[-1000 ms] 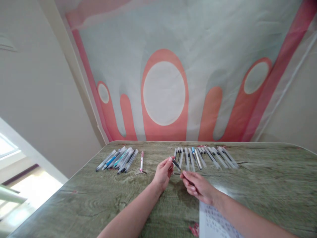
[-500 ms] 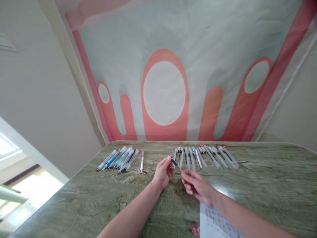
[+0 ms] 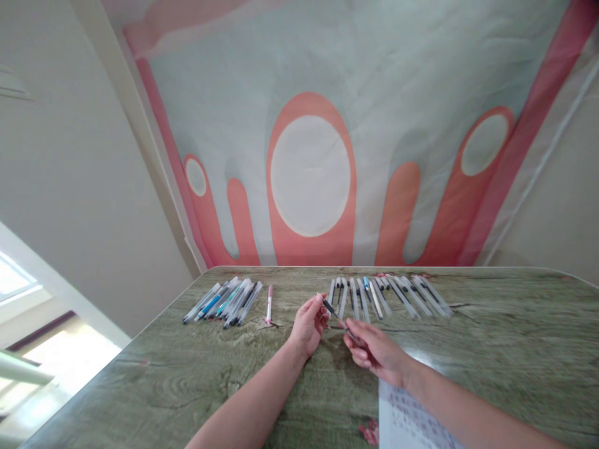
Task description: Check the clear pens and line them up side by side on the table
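Between my two hands, a slim gel pen [image 3: 329, 307] with a dark front part slants down to the right. My left hand [image 3: 307, 325] is closed around its upper, tip end. The fingers of my right hand [image 3: 372, 348] pinch the lower end, where a clear length runs under the thumb; whether this is one piece with the dark part I cannot tell. Just beyond, a row of clear-barrelled pens [image 3: 354, 299] lies spread on the table, most with dark parts, one with a light blue end. A pink and white pen [image 3: 269, 304] lies alone left of my left hand.
Farther left on the wood-patterned table [image 3: 154, 386] is a bunch of pens [image 3: 228, 302], some blue and teal. A sheet of paper [image 3: 407, 421] with handwriting lies under my right forearm, beside a red patch [image 3: 369, 431]. Behind the table rises a pink and grey patterned backdrop [image 3: 311, 249].
My right hand's fingers have shifted slightly along the pen, and more of the clear length now shows in them. My left hand stays nearly still.
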Demonstrator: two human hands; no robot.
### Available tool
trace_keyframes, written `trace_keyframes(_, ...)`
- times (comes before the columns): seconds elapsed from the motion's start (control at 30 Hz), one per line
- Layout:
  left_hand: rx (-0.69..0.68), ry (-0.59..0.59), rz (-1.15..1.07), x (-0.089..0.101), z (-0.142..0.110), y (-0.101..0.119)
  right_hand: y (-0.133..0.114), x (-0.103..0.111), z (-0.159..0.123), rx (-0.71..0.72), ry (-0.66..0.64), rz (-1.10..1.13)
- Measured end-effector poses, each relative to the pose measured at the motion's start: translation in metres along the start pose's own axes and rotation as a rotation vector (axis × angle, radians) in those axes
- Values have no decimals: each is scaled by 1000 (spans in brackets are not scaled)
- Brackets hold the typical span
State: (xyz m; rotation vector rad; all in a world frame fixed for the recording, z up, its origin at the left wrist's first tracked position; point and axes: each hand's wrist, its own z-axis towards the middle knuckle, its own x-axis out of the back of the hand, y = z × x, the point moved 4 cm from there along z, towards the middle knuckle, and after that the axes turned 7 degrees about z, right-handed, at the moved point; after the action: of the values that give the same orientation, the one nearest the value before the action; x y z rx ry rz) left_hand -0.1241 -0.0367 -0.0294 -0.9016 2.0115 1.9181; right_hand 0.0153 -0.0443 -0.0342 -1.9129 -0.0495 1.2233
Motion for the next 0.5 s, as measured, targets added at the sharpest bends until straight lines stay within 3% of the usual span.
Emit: trace_keyframes(0.5, -46, 31, 14, 7, 7, 5, -2, -1, -3, 39, 25, 8)
